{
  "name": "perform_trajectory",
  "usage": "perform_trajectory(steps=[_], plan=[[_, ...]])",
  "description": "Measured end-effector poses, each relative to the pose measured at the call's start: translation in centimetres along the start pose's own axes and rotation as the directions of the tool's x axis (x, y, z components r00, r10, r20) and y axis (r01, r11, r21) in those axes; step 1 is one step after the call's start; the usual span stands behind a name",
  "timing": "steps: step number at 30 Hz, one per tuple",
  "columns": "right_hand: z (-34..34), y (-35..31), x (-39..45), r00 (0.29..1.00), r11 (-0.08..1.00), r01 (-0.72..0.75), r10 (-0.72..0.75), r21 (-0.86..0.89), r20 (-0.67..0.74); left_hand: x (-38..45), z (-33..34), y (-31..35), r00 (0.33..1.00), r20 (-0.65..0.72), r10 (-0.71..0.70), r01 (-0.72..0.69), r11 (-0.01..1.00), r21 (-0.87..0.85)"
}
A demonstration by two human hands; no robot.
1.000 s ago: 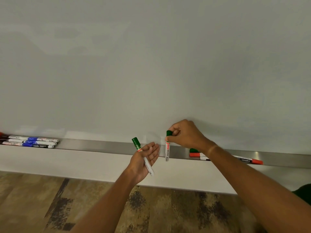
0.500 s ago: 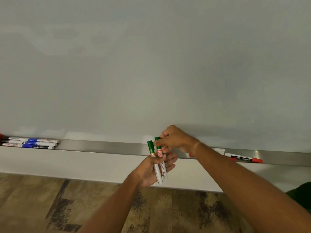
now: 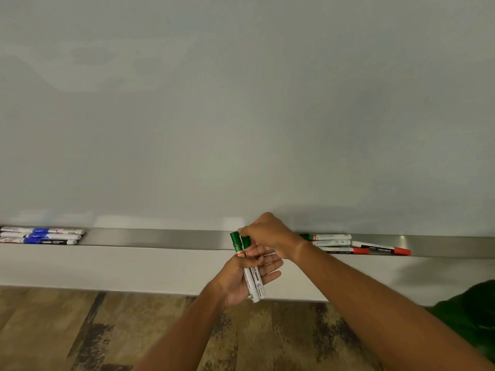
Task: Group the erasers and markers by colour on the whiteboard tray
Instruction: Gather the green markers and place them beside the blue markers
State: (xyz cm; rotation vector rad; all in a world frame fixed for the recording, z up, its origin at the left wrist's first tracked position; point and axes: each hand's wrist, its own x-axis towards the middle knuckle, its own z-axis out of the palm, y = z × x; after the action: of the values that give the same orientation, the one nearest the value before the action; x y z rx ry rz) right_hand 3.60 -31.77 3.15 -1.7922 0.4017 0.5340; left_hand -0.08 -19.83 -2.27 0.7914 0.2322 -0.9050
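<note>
Two green-capped white markers (image 3: 253, 279) lie side by side in my left hand (image 3: 241, 279), which is cupped around them just below the metal whiteboard tray (image 3: 160, 238). My right hand (image 3: 270, 234) pinches the cap end of the right-hand green marker from above. On the tray at the far left rest three blue markers (image 3: 40, 235). To the right of my hands the tray holds a green marker (image 3: 325, 236), a white-bodied marker (image 3: 332, 242) and two red markers (image 3: 380, 249), partly hidden by my right wrist.
The whiteboard (image 3: 241, 103) fills the upper view. A white wall strip (image 3: 107, 266) runs under the tray, with patterned wood floor (image 3: 80, 330) below. A dark green garment (image 3: 471, 311) shows at the right edge.
My right hand brought a second green marker leftward and laid it beside the one in my left hand. More markers on the right of the tray came into view.
</note>
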Motion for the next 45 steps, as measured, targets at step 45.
perform_trajectory(steps=[45], plan=[[-7.7,7.6,1.0,0.906,0.183,-0.034,-0.41,-0.983,-0.108,0.1,-1.5,-0.5,0.996,-0.089,0.028,-0.034,0.997,-0.063]])
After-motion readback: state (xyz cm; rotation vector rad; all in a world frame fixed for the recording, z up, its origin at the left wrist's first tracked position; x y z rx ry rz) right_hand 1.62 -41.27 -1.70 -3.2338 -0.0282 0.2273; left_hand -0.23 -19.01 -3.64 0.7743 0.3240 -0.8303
